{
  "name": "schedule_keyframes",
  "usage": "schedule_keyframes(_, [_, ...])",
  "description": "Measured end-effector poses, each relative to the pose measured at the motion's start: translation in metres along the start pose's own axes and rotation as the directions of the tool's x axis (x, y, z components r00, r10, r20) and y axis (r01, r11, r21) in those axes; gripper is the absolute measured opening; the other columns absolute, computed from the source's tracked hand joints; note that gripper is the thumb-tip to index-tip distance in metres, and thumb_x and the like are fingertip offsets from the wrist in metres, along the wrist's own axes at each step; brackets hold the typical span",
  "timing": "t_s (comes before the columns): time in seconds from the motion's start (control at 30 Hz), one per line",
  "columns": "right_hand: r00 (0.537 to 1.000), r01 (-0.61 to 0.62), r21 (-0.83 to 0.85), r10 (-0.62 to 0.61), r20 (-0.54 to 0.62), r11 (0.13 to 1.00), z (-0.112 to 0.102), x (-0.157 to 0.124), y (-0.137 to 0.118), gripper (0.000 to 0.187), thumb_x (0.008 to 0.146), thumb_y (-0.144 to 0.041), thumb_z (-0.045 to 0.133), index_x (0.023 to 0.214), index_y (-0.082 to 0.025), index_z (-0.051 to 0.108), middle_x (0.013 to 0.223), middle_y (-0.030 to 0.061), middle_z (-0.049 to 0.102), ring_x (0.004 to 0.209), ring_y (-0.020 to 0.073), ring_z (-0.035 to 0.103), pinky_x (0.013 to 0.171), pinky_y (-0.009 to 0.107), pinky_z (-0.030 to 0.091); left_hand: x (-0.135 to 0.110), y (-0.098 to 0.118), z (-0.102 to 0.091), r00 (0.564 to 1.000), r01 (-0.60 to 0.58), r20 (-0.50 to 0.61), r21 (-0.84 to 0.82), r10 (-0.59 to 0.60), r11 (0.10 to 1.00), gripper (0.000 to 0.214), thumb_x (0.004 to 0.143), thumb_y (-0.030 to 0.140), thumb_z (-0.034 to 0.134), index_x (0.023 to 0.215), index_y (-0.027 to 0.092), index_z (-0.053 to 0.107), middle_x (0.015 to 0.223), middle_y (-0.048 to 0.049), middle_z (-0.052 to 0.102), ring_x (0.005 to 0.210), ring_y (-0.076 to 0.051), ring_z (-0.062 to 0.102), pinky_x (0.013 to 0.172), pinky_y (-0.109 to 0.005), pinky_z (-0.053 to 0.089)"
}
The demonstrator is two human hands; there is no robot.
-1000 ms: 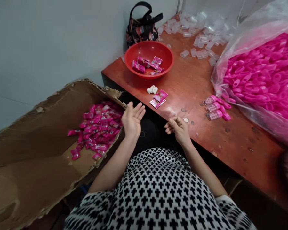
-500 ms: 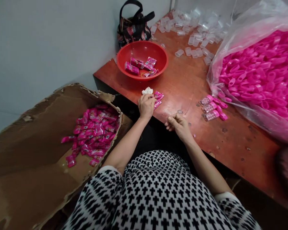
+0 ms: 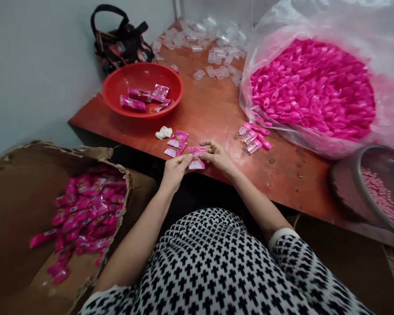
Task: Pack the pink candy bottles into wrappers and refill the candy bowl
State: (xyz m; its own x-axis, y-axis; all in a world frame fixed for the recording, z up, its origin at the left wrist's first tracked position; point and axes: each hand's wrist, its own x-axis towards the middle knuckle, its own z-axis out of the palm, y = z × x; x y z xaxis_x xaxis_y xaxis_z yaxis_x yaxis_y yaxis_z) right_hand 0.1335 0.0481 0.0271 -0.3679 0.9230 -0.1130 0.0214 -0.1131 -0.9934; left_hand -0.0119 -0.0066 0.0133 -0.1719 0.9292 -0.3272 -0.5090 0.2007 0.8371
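Observation:
Between both hands, above the table's front edge, is a small pink packet (image 3: pixel 197 162). My left hand (image 3: pixel 174 173) pinches its left side. My right hand (image 3: pixel 218 157) grips its right side with thumb and fingers. Two more pink packets (image 3: pixel 177 139) lie on the table just beyond my left hand, beside a crumpled white wad (image 3: pixel 163 132). To the right of my right hand lie several clear tubes of small beads or candies with pink caps (image 3: pixel 249 137).
A red bowl (image 3: pixel 110 94) holds pink packets. Behind are a dark handbag (image 3: pixel 124 50) and clear plastic caps (image 3: pixel 218 72). Right stand a bag of pink plastic pieces (image 3: pixel 315 87) and a bucket (image 3: pixel 348 183) with pink pellets. A carton (image 3: pixel 6 210) of wrapped pink packs sits left.
The view has swung to the right, bringing the bucket into sight. My left hand has picked up one packet from the table, and my right hand has come over to grip it too.

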Motion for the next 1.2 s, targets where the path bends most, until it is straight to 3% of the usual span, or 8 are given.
schedule_keyframes(0.1, [0.999, 0.012, -0.157, -0.005, 0.045, 0.988, -0.014, -0.011, -0.002, 0.038, 0.067, -0.031, 0.068, 0.1, -0.019, 0.052, 0.053, -0.0115, 0.047, 0.046, 0.0072, 0.045, 0.046, 0.018, 0.034, -0.001, -0.006, 0.004, 0.985, 0.036, 0.166, 0.076, -0.048, 0.996, 0.034, 0.053, 0.036, 0.084, 0.071, 0.011, 0.073, 0.07, -0.0067, 0.07, 0.06, -0.014, 0.063, 0.055, -0.023, 0.056])
schedule_keyframes(0.2, [0.998, 0.059, -0.425, -0.069, -0.007, 0.903, -0.031, -0.015, -0.014, 0.028, 0.072, -0.037, 0.065, 0.093, -0.019, 0.058, 0.061, -0.0053, 0.055, 0.056, 0.0107, 0.052, 0.054, 0.022, 0.039, -0.006, -0.013, 0.012, 0.99, 0.037, 0.136, 0.067, -0.046, 0.997, 0.031, 0.051, 0.033, 0.085, 0.068, 0.01, 0.073, 0.067, -0.0073, 0.07, 0.056, -0.012, 0.063, 0.052, -0.02, 0.055])
schedule_keyframes(0.33, [0.874, -0.245, -0.815, -0.243, -0.42, 0.526, -0.067, -0.002, -0.044, 0.033, 0.083, -0.045, 0.055, 0.09, -0.014, 0.064, 0.088, 0.012, 0.065, 0.089, 0.0243, 0.06, 0.08, 0.038, 0.044, -0.012, -0.016, 0.021, 0.999, 0.039, 0.008, -0.022, -0.039, 0.999, 0.029, 0.052, 0.028, 0.085, 0.067, 0.008, 0.072, 0.063, -0.0077, 0.069, 0.054, -0.013, 0.064, 0.053, -0.021, 0.055])
schedule_keyframes(0.47, [0.736, -0.566, -0.793, -0.296, -0.609, 0.224, -0.1, 0.025, -0.06, 0.05, 0.082, -0.047, 0.056, 0.103, -0.003, 0.064, 0.112, 0.0267, 0.058, 0.112, 0.0367, 0.051, 0.09, 0.052, 0.038, -0.014, -0.013, 0.023, 0.997, 0.059, -0.048, -0.125, -0.066, 0.99, 0.028, 0.049, 0.025, 0.086, 0.063, 0.008, 0.068, 0.06, -0.0058, 0.068, 0.052, -0.012, 0.063, 0.053, -0.022, 0.055])
schedule_keyframes(0.7, [0.838, -0.488, -0.863, -0.206, -0.506, 0.132, -0.105, 0.041, -0.05, 0.048, 0.08, -0.046, 0.058, 0.105, -0.005, 0.062, 0.11, 0.0254, 0.06, 0.108, 0.0346, 0.055, 0.087, 0.045, 0.041, -0.006, -0.01, 0.022, 0.974, 0.125, -0.13, -0.368, -0.184, 0.921, 0.022, 0.061, 0.019, 0.082, 0.064, 0.01, 0.062, 0.061, -0.0014, 0.065, 0.054, -0.01, 0.062, 0.054, -0.021, 0.054])
schedule_keyframes(0.8, [0.889, -0.319, -0.915, -0.256, -0.38, 0.248, -0.082, 0.022, -0.041, 0.037, 0.083, -0.045, 0.056, 0.099, -0.012, 0.059, 0.097, 0.0172, 0.065, 0.095, 0.0295, 0.06, 0.08, 0.041, 0.044, -0.003, -0.009, 0.021, 0.962, 0.107, -0.165, -0.506, -0.218, 0.856, 0.018, 0.067, 0.018, 0.078, 0.07, 0.012, 0.062, 0.065, -0.0001, 0.066, 0.059, -0.009, 0.064, 0.062, -0.023, 0.056])
schedule_keyframes(0.97, [0.979, 0.014, -0.448, -0.105, -0.178, 0.894, -0.018, -0.045, -0.021, 0.03, 0.081, -0.049, 0.057, 0.09, -0.021, 0.055, 0.063, -0.0007, 0.06, 0.051, 0.0141, 0.055, 0.049, 0.027, 0.044, 0.0, -0.009, 0.018, 0.956, 0.044, -0.201, -0.62, -0.214, 0.783, 0.019, 0.069, 0.019, 0.077, 0.071, 0.012, 0.06, 0.068, -0.0002, 0.065, 0.065, -0.011, 0.065, 0.072, -0.029, 0.057])
schedule_keyframes(1.2, [0.971, -0.022, -0.214, -0.03, -0.237, 0.977, 0.033, -0.087, 0.002, 0.034, 0.079, -0.048, 0.061, 0.096, -0.02, 0.053, 0.067, -0.003, 0.063, 0.049, 0.0083, 0.057, 0.043, 0.019, 0.048, -0.008, -0.014, 0.024, 0.984, 0.034, -0.11, -0.658, -0.141, 0.753, 0.017, 0.072, 0.02, 0.075, 0.076, 0.012, 0.06, 0.071, -0.001, 0.066, 0.065, -0.01, 0.064, 0.068, -0.024, 0.054])
